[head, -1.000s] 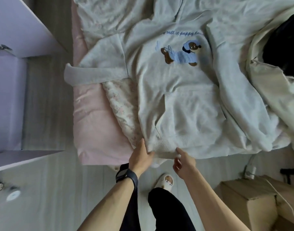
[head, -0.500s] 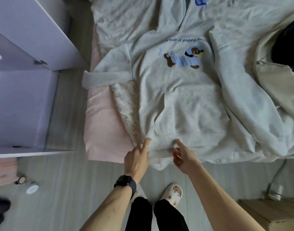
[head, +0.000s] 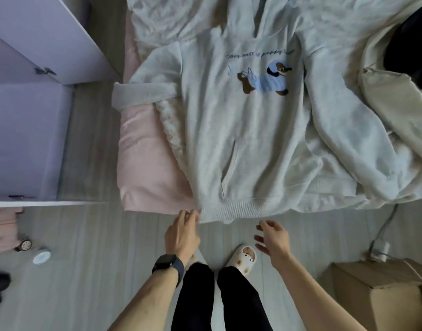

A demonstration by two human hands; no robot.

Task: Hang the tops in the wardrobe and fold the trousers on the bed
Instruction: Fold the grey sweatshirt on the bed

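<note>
1. A bed (head: 145, 163) with a pink sheet is filling the upper view, standing on a pale plank floor (head: 85, 271).
2. A grey hoodie (head: 248, 130) is lying face up across the bed, its ribbed hem reaching the bed's near edge and drooping slightly over it.
3. The left hand (head: 182, 235) is reaching to the hem's left corner. Its fingers (head: 192, 215) are lying right against the cloth, though I cannot tell whether they are pinching it.
4. The right hand (head: 274, 237) is hovering just below the hem, apart from it, fingers loosely spread and holding nothing.
5. A cream garment (head: 396, 103) is lying crumpled toward the bed's right edge.
6. A lilac wardrobe (head: 26, 139) is standing left of the bed, and a box (head: 377, 295) is sitting on the floor at the right.
</note>
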